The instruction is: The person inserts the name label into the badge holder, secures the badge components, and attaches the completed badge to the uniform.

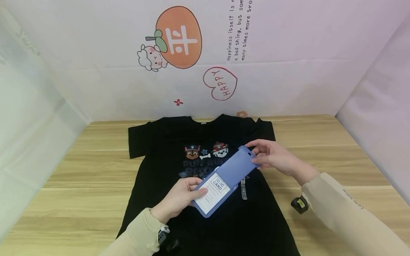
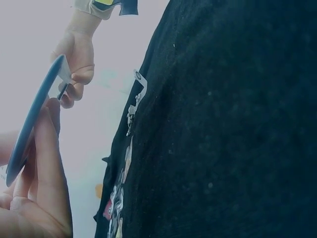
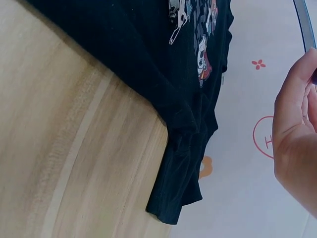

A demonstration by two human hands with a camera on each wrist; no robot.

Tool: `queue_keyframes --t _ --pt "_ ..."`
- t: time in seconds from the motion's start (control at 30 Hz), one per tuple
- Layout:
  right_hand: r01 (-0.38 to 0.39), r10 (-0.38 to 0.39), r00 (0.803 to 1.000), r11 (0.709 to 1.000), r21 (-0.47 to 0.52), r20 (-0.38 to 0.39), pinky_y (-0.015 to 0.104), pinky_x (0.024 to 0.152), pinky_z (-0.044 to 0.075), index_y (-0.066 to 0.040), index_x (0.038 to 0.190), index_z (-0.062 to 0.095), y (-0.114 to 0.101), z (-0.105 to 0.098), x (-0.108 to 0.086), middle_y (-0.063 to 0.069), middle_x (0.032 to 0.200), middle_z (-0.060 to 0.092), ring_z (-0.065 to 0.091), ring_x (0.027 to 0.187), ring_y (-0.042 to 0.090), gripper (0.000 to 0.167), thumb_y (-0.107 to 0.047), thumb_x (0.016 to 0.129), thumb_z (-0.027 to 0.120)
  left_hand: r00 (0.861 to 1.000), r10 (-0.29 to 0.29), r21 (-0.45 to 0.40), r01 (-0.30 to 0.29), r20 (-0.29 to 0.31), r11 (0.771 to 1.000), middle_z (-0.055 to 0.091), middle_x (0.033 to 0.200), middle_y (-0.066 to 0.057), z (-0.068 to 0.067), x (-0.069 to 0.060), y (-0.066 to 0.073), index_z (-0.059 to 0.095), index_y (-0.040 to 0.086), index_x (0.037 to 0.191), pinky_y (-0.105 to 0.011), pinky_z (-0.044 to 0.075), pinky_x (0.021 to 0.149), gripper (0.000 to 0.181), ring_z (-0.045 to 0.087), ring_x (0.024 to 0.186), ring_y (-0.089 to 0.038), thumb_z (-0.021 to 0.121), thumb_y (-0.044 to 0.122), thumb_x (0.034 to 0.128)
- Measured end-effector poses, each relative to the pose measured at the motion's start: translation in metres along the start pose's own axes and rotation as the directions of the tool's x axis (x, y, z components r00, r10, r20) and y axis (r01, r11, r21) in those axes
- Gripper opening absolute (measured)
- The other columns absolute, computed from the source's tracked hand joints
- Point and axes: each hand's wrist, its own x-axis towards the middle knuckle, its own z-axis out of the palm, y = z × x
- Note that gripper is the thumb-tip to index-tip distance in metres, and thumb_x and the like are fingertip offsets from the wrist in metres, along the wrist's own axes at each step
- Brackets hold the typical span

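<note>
A blue ID card holder (image 1: 235,166) is held tilted above a black T-shirt (image 1: 251,230), its upper section drawn out from the lower sleeve. The sleeve shows a white insert (image 1: 214,193) reading "ID/IC CARD". My left hand (image 1: 180,195) pinches the lower end, thumb on the front. My right hand (image 1: 274,156) pinches the slotted top end. Edge-on in the left wrist view is the holder (image 2: 35,116), with the left hand (image 2: 37,193) below it. A metal clip with a clear strap (image 1: 244,189) lies on the shirt near the holder.
The shirt lies spread on a wooden table (image 1: 79,190), cartoon dog prints (image 1: 191,152) on its chest. White printed sheeting (image 1: 284,70) stands behind and along both sides. Dark wrist cameras (image 1: 299,204) are worn at both sleeves.
</note>
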Motion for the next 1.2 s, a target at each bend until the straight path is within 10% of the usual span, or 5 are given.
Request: queue_keyframes --t 1.2 --pt "0.036 -0.037 0.999 0.999 0.027 0.031 0.026 0.068 0.054 0.007 0.133 0.042 0.005 0.012 0.002 0.009 0.093 0.053 0.056 0.076 0.012 0.050 0.000 0.086 0.059 1.000 -0.003 -0.003 0.002 -0.016 1.000 0.072 0.095 -0.018 0.001 0.002 -0.001 0.055 -0.013 0.112 -0.027 0.056 0.064 0.027 0.066 0.069 -0.008 0.057 0.006 0.0931"
